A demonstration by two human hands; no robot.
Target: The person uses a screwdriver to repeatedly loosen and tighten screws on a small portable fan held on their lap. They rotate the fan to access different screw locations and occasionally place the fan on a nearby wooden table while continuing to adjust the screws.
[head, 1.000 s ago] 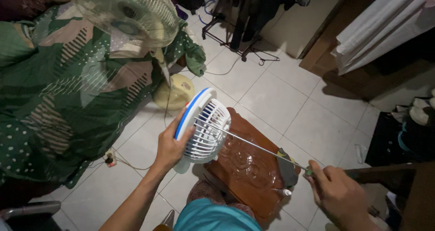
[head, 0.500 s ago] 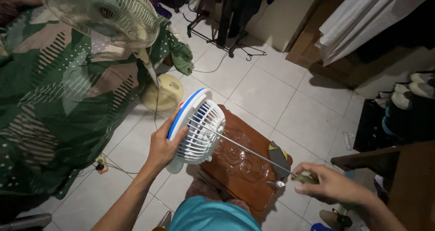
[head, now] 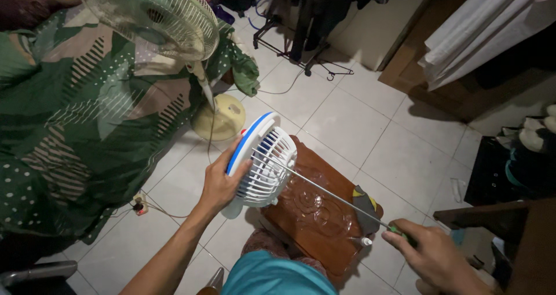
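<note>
Fans number two: a small white fan (head: 262, 166) with a blue rim at the middle, and a big standing fan (head: 152, 18) at the upper left. One left hand (head: 219, 184) wraps around the small fan's edge. One right hand (head: 435, 258), lower right, is closed on a long screwdriver (head: 330, 194) poking into the grille. The small fan stands on the left edge of a brown wooden stool (head: 315, 217). Bare white floor tiles (head: 347, 118) lie beyond.
</note>
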